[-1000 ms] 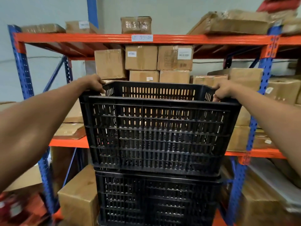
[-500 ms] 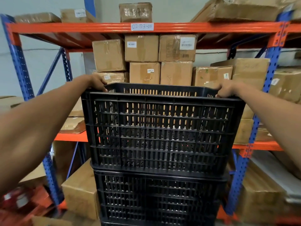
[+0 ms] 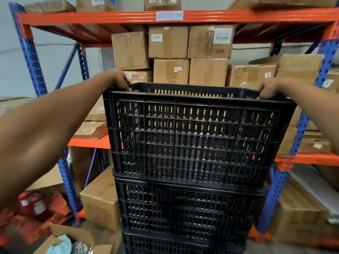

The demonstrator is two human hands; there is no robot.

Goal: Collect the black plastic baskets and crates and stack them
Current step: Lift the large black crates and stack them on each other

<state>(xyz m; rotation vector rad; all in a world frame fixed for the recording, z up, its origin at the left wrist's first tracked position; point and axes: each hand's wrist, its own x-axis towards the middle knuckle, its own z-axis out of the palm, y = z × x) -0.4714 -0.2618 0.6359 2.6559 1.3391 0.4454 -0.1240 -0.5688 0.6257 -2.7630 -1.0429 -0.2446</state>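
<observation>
A black slotted plastic crate point(image 3: 194, 136) tops a stack right in front of me. Under it sits a second black crate point(image 3: 187, 208), and the rim of a third crate point(image 3: 165, 244) shows at the bottom edge. My left hand point(image 3: 119, 80) grips the top crate's rim at its far left corner. My right hand point(image 3: 271, 88) grips the rim at the far right corner. The top crate rests squarely on the one below. Its inside is mostly hidden from this angle.
An orange and blue pallet rack point(image 3: 88, 17) stands just behind the stack, loaded with cardboard boxes point(image 3: 168, 42). A brown box point(image 3: 100, 200) sits on the floor left of the stack. An open carton point(image 3: 73, 241) and red items point(image 3: 33, 206) lie at lower left.
The top crate has come down a little and settled onto the stack. My view has dropped, so a third crate now shows below. Both hands stay on the rim.
</observation>
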